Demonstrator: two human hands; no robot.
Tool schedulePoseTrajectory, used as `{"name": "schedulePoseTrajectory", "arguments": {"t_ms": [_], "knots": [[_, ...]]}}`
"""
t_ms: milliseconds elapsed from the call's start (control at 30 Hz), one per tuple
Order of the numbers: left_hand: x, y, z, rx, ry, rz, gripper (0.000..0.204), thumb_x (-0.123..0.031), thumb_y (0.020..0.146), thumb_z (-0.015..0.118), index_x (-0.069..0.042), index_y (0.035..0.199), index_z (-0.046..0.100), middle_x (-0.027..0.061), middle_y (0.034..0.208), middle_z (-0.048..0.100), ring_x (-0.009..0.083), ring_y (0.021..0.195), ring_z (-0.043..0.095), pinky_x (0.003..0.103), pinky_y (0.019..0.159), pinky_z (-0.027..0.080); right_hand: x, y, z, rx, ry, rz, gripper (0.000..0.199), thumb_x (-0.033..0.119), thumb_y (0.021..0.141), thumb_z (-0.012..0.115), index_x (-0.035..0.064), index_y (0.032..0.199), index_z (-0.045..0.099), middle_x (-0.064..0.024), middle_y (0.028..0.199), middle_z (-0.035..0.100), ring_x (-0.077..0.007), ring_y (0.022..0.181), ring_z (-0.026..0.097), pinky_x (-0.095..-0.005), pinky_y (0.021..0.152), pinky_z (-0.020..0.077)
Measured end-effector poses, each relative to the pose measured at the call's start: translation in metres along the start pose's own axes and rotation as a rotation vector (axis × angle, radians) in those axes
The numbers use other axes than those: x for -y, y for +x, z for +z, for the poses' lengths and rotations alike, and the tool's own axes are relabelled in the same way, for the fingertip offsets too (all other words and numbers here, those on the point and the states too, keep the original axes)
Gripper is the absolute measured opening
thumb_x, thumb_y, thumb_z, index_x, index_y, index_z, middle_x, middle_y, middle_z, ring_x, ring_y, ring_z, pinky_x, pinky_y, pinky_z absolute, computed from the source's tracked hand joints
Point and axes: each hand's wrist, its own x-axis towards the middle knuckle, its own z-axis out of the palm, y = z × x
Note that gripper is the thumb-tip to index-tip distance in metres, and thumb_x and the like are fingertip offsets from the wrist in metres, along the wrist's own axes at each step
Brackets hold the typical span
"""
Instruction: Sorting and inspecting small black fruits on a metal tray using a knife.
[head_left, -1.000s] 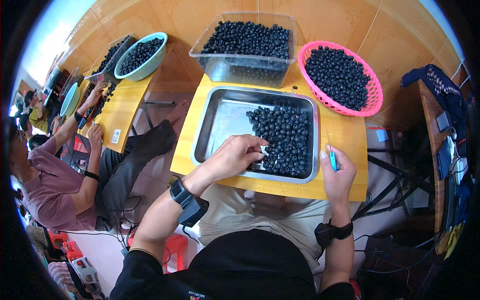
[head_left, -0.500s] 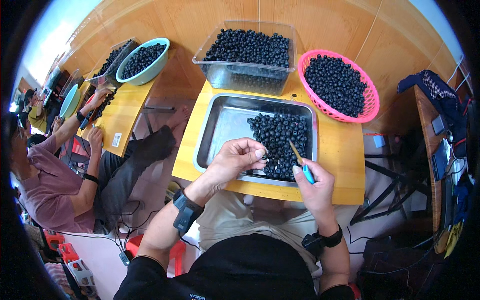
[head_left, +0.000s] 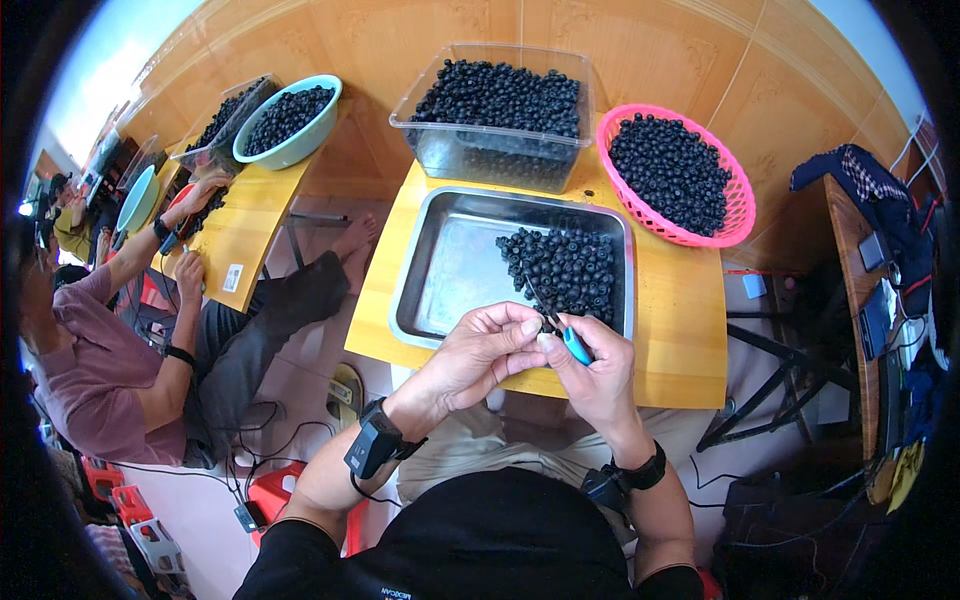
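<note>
My left hand [head_left: 478, 358] is closed, its thumb and fingers pinching a small dark thing that looks like a blueberry, mostly hidden by the fingertips. Against it works my right hand [head_left: 600, 380], wrapped round a small knife with a blue handle [head_left: 577, 346]; the blade points up and left toward the left fingertips. Both hands meet over the near rim of a metal tray [head_left: 450, 245]. A heap of blueberries [head_left: 570, 268] fills the tray's right part, just beyond my fingers, while bare metal shows on its left.
Behind the tray stands a clear plastic bin [head_left: 490, 158] full of blueberries. A pink basket [head_left: 741, 200] of them sits at the back right of the yellow table [head_left: 680, 340]. On the left, a co-worker [head_left: 120, 370] works at another table with a light-green bowl [head_left: 290, 150].
My right hand has moved left and nearer, bringing the knife from above the berries to my left fingertips. My left hand has drawn slightly toward me.
</note>
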Motion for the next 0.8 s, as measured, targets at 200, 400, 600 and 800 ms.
{"name": "schedulePoseTrajectory", "arguments": {"t_ms": [200, 400, 600, 800], "knots": [[-0.002, -0.005, -0.005, 0.064, 0.013, -0.013, 0.016, -0.007, 0.099, 0.065, 0.000, 0.113, 0.066, 0.0118, 0.109, 0.071, 0.0189, 0.098, 0.072, 0.031, 0.089, 0.064, -0.006, -0.003, 0.002, 0.036, 0.191, 0.093, 0.027, 0.019, 0.093, 0.077, -0.0031, 0.108, 0.073, -0.0034, 0.083, 0.069, -0.0058, 0.073, 0.057, -0.0239, 0.064, 0.0471], [-0.004, -0.011, -0.006, 0.034, -0.024, -0.023, 0.017, -0.008, 0.098, 0.066, -0.001, 0.114, 0.066, 0.0112, 0.100, 0.073, 0.0211, 0.091, 0.074, 0.031, 0.085, 0.064, -0.006, 0.001, -0.006, 0.017, 0.188, 0.171, 0.027, 0.020, 0.095, 0.074, -0.0039, 0.108, 0.072, -0.0029, 0.085, 0.070, -0.0040, 0.076, 0.058, -0.0219, 0.067, 0.0485], [-0.003, -0.012, -0.010, 0.004, -0.100, 0.006, 0.017, -0.008, 0.099, 0.065, -0.002, 0.115, 0.067, 0.0107, 0.101, 0.073, 0.0197, 0.092, 0.074, 0.032, 0.086, 0.064, 0.006, -0.005, -0.003, 0.010, 0.090, 0.123, 0.035, 0.023, 0.095, 0.074, -0.0056, 0.114, 0.069, -0.0067, 0.087, 0.070, -0.0081, 0.074, 0.060, -0.0262, 0.066, 0.0500], [0.004, -0.013, -0.018, 0.031, -0.155, 0.073, 0.018, -0.008, 0.100, 0.064, -0.003, 0.117, 0.066, 0.0101, 0.106, 0.072, 0.0186, 0.098, 0.072, 0.033, 0.089, 0.063, 0.016, -0.007, 0.001, 0.101, -0.135, -0.048, 0.042, 0.029, 0.095, 0.073, -0.0070, 0.116, 0.067, -0.0162, 0.084, 0.066, -0.0248, 0.071, 0.067, -0.0335, 0.064, 0.0515]]}}
